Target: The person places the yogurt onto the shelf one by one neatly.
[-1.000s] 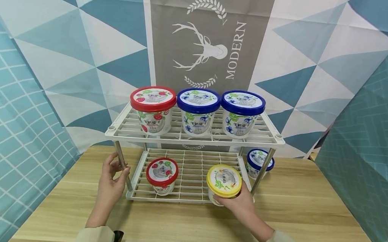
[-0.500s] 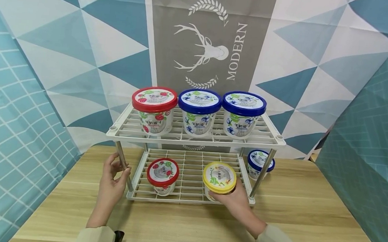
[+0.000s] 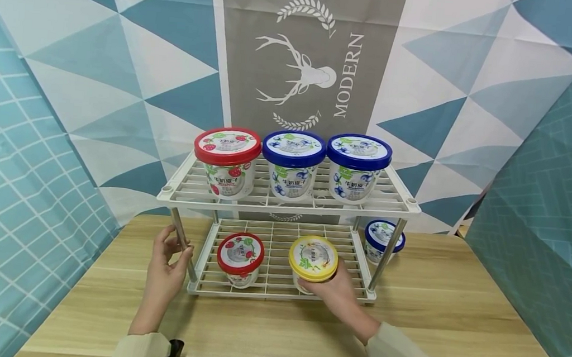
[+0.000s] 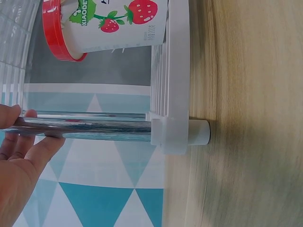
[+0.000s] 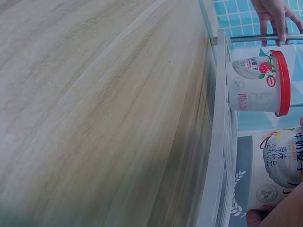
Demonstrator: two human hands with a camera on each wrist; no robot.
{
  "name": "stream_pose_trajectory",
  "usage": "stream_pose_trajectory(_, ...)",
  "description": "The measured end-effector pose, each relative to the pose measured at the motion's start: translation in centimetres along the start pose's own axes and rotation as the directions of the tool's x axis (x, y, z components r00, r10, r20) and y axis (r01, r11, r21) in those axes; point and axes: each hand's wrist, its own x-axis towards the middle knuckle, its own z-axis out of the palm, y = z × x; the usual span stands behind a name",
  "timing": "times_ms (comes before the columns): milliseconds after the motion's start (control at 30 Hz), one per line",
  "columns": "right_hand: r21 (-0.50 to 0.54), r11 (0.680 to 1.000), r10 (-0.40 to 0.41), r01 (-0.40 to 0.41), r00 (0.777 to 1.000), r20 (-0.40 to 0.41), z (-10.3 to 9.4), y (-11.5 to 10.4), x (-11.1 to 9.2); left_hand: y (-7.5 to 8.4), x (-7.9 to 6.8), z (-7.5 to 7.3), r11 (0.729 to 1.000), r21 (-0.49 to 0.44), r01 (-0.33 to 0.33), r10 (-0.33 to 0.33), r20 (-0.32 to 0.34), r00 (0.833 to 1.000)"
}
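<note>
My right hand (image 3: 341,290) grips a round paper tub with a yellow lid (image 3: 313,257) from its right side, over the lower shelf of a white two-tier rack (image 3: 283,210). In the right wrist view the yellow-lidded tub's printed wall (image 5: 279,161) shows close beside the lower shelf. A red-lidded strawberry tub (image 3: 239,255) stands on that shelf to the left, a gap between the two. My left hand (image 3: 164,272) holds the rack's front left metal post (image 4: 104,129), thumb and fingers around it in the left wrist view.
The upper shelf bears a large red-lidded tub (image 3: 226,165) and two blue-lidded tubs, the middle one (image 3: 292,168) beside the right one (image 3: 357,170). Another small blue-lidded tub (image 3: 378,244) stands behind the right front post. Beneath lies a wooden table (image 3: 263,333), with patterned cloth (image 3: 170,51) behind.
My right hand has moved left along the lower shelf with the yellow-lidded tub, nearer to the red-lidded one. My left hand has stayed on the post.
</note>
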Motion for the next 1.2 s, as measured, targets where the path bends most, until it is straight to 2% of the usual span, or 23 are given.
stream_pose_trajectory(400, 0.038, 0.999, -0.009, 0.009, 1.000, 0.007, 1.3, 0.1, 0.3, -0.1, 0.0, 0.0, 1.000, 0.002, -0.003, 0.003, 0.003, 1.000)
stream_pose_trajectory(667, 0.009, 1.000, -0.013, 0.013, 1.000, 0.008, 2.1, 0.5, 0.7, -0.2, 0.0, 0.0, 1.000, -0.007, -0.011, 0.011, 0.002, 1.000)
stream_pose_trajectory(1000, 0.038, 0.999, -0.007, 0.007, 1.000, 0.004, 3.3, -0.1, 1.0, -0.3, 0.0, 0.0, 1.000, 0.001, -0.026, 0.026, 0.004, 1.000)
stream_pose_trajectory(1200, 0.071, 0.996, -0.053, 0.050, 0.998, 0.034, 4.0, -0.1, 1.3, -0.3, 0.1, 0.0, 1.000, -0.020, -0.022, 0.022, 0.003, 1.000)
